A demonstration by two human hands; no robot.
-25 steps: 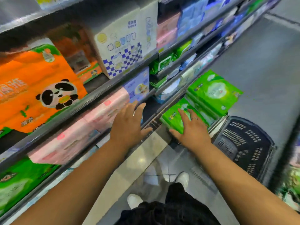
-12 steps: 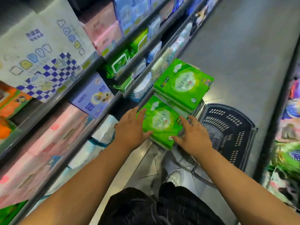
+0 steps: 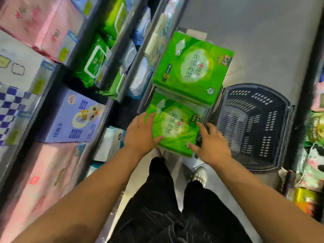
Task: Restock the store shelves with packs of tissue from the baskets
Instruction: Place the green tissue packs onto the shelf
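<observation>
Right now the left grip point(image 3: 140, 133) is lying over the left edge of a green tissue pack point(image 3: 175, 130). Its fingers are reaching straight onto the pack's far left corner and its thumb is resting flat on the printed top face. The right grip point(image 3: 211, 146) is pressing against the opposite side. Its fingers are spreading apart and staying fairly straight: the forefinger is touching the far right corner and the thumb is touching the near right corner. Neither grip is curling round the pack, so the pack is sitting squeezed between the two flat grips, face up, with its near edge hanging over the floor point(image 3: 254, 41). I cannot tell whether anything is bearing it from below.

Just beyond it a second green pack point(image 3: 191, 71) is lying face up on a stack of the same kind, its near edge overlapping the held pack's far edge. A dark plastic basket point(image 3: 254, 127) is standing on the floor just to the right, and the right grip's knuckles are hovering over its rim.

To the left the shelves point(image 3: 112, 106) are carrying a purple box point(image 3: 75, 118), pink packs point(image 3: 43, 23) and green wipes point(image 3: 94, 64). Below, black trousers point(image 3: 166, 207) and a white shoe point(image 3: 199, 174) are showing.
</observation>
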